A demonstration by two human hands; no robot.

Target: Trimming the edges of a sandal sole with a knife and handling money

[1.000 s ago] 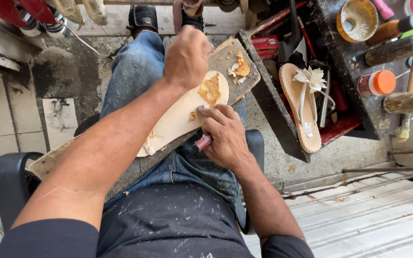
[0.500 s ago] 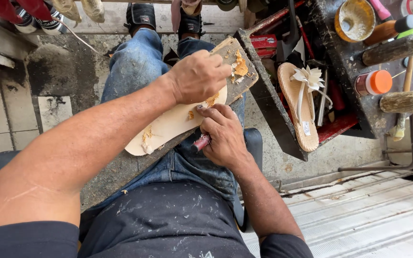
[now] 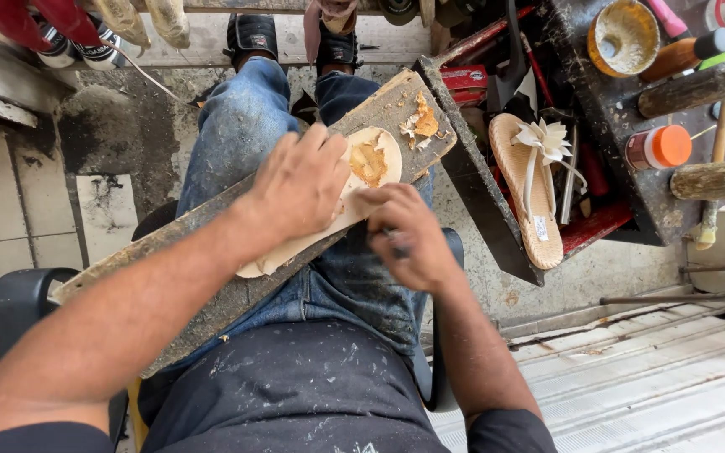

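A pale shoe sole (image 3: 372, 159) smeared with yellowish glue lies on a long worn wooden board (image 3: 186, 239) across my jeans-clad lap. My left hand (image 3: 299, 189) lies flat on the middle of the sole, fingers spread toward its toe end. My right hand (image 3: 409, 235) is curled at the sole's right edge, blurred, fingertips touching the sole. Its fingers close on a small dark-handled tool that is mostly hidden. Scraps of dried glue (image 3: 419, 124) sit on the board's far end.
A woven sandal with a pale flower strap (image 3: 530, 189) lies in a tool tray to the right. Nearby are a glue tin (image 3: 623, 38), an orange-lidded jar (image 3: 660, 147) and wooden-handled tools (image 3: 719, 180). A ribbed metal surface (image 3: 648, 386) is at lower right.
My left hand dropped from above the sole's toe end and slid back toward me, now lying flat on the sole's middle. My right hand stayed at the sole's edge.
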